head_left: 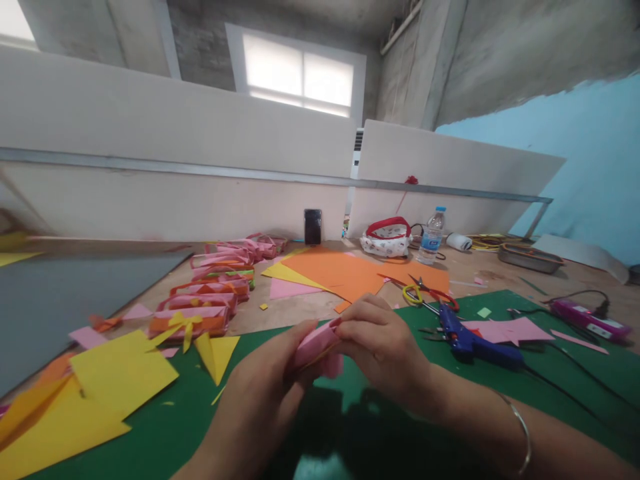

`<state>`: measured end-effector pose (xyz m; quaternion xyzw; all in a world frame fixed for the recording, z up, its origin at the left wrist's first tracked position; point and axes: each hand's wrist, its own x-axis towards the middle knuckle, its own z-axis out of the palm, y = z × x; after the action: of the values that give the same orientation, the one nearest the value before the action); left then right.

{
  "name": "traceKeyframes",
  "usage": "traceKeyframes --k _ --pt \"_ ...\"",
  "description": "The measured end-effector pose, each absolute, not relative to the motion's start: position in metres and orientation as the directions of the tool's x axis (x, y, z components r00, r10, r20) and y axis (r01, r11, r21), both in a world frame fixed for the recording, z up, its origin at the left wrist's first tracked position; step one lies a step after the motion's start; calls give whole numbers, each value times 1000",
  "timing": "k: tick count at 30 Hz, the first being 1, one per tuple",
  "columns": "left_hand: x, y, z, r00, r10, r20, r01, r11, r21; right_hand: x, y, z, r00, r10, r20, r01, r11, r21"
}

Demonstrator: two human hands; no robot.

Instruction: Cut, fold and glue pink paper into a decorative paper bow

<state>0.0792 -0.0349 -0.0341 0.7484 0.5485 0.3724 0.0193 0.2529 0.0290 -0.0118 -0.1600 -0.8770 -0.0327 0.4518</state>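
Observation:
Between my two hands is a small folded pink paper piece (316, 345), held above the green cutting mat (200, 440). My left hand (260, 387) is wrapped round its left side, the thumb along the top. The fingers of my right hand (385, 343) pinch its upper right edge. Part of the paper is covered by my fingers. Just right of my right hand lies a blue glue gun (470, 340). To the left, a row of pink and orange folded paper bags (200, 300) stands on the table, the nearest with a yellow bow (185, 323).
Yellow paper sheets (125, 370) lie at the left, orange sheets (345, 270) behind my hands. Scissors (425, 293), pink scraps (520, 330) and a purple power strip (590, 320) are on the right. A phone (313, 227), pouch (386, 237) and water bottle (433, 237) stand at the back.

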Motion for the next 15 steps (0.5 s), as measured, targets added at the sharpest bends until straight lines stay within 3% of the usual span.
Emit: traceKeyframes --k 7,15 --pt "83 -34 -30 129 908 398 635 -384 671 257 26 -10 -456 426 781 289 901 -322" --pt "87 -36 -22 66 925 374 569 -343 748 261 21 3 -492 643 587 256 751 -608"
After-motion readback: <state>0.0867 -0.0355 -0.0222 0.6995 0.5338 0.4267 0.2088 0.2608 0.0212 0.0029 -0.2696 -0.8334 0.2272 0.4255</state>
